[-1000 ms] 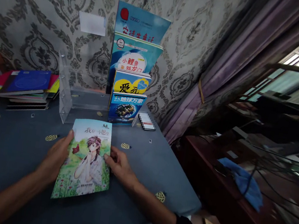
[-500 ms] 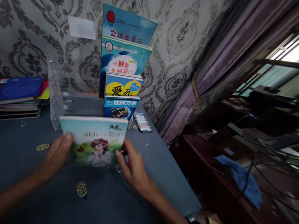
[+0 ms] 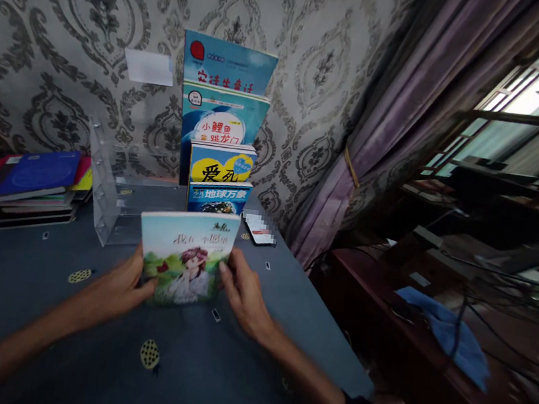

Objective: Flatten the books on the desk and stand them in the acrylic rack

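Between my two hands is a picture book, its cover facing me, with a girl on a green and pale blue background. My left hand grips its left edge, thumb on the front. My right hand holds the opposite edge, also with the thumb in front. Just behind stands a clear tiered book rack. On its right side several books rise in steps: a blue globe book, a yellow and blue book, a teal book and a blue book at the back.
A stack of books and folders lies at the left of the blue-grey tablecloth. Right of the rack is a phone. Beyond the table's right edge, a dark red desk holds cables and a blue cloth.
My left hand has shifted right and now grips the book's left edge more firmly, thumb lower on the cover. The book has moved slightly right and looks narrower.
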A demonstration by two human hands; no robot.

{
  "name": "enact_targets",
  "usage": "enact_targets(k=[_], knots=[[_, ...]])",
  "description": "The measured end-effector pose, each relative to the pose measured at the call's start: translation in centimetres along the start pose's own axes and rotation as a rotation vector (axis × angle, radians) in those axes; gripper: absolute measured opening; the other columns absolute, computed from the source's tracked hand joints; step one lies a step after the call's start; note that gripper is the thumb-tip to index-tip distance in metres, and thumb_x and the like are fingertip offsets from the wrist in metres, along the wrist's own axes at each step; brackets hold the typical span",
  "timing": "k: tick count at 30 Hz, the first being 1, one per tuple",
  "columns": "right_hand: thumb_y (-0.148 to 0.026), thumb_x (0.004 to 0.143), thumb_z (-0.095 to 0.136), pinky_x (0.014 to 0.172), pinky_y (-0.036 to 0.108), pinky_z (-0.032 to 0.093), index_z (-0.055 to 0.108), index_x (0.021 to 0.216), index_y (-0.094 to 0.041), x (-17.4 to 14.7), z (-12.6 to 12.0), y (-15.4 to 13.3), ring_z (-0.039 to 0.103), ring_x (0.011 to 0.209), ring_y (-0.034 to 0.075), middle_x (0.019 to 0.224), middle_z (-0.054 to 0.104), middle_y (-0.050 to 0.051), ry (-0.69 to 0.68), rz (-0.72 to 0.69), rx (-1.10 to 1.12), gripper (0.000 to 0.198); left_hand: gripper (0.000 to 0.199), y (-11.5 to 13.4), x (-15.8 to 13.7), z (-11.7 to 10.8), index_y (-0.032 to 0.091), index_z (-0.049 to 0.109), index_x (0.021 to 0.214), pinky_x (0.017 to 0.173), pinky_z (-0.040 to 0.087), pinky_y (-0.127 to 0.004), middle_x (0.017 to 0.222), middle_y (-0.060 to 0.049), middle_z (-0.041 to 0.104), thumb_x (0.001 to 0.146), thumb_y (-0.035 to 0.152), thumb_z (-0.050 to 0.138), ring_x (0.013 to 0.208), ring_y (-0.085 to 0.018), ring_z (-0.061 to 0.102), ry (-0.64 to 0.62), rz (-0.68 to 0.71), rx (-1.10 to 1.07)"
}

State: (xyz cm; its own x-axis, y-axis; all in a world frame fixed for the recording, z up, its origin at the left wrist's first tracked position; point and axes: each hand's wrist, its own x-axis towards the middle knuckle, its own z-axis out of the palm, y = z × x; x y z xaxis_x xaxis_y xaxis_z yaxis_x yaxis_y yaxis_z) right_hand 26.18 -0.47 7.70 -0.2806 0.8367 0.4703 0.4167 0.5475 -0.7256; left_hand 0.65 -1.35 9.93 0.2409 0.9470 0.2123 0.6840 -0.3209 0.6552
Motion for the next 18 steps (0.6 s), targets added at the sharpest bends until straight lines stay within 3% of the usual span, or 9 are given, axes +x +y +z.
enact_targets(k=[2, 7, 11, 18], knots=[[-0.038, 0.1, 0.041, 0.062, 0.04, 0.056, 0.054, 0.121, -0.025, 2.3, -1.0, 0.6, 0.064, 0.071, 0.024, 0.089, 0.066, 0.005, 0.078, -0.039, 0.029, 0.028, 0.047, 2.2, 2.6, -1.1, 0.017, 0.048, 0.125, 0.052, 0.042, -0.029, 0.061, 0.005, 0.052, 0.082, 0.037, 0.047, 0.055, -0.021, 0.055, -0.056, 0.004, 0.112], [-0.043, 0.1, 0.042, 0.074, 0.044, 0.057, 0.05, 0.125, -0.024, 8.6, -4.1, 1.9, 0.062, 0.085, 0.024, 0.105, 0.065, 0.008, 0.231, -0.176, 0.054, 0.032, 0.05, 5.9, 8.3, -2.4, 0.012, 0.037, 0.131, 0.061, 0.045, -0.031, 0.073, 0.0, 0.055, 0.085, 0.027, 0.048, 0.068, -0.022, 0.06, 0.149, 0.12, 0.255], [-0.048, 0.1, 0.041, 0.076, 0.041, 0.057, 0.048, 0.127, -0.026, 11.3, -5.0, 3.2, 0.062, 0.089, 0.023, 0.107, 0.065, 0.006, 0.263, -0.253, 0.079, 0.035, 0.048, 5.6, 10.6, -1.3, 0.012, 0.035, 0.13, 0.067, 0.047, -0.033, 0.074, -0.001, 0.054, 0.086, 0.023, 0.05, 0.074, -0.024, 0.062, 0.283, 0.163, 0.281], [-0.045, 0.101, 0.039, 0.077, 0.041, 0.056, 0.048, 0.123, -0.025, 11.7, -3.3, 6.0, 0.063, 0.096, 0.024, 0.11, 0.065, 0.008, 0.258, -0.223, 0.074, 0.031, 0.039, 3.2, 11.9, 0.8, 0.013, 0.038, 0.123, 0.072, 0.051, -0.036, 0.083, -0.006, 0.061, 0.088, 0.023, 0.051, 0.084, -0.027, 0.066, 0.303, 0.106, 0.262]])
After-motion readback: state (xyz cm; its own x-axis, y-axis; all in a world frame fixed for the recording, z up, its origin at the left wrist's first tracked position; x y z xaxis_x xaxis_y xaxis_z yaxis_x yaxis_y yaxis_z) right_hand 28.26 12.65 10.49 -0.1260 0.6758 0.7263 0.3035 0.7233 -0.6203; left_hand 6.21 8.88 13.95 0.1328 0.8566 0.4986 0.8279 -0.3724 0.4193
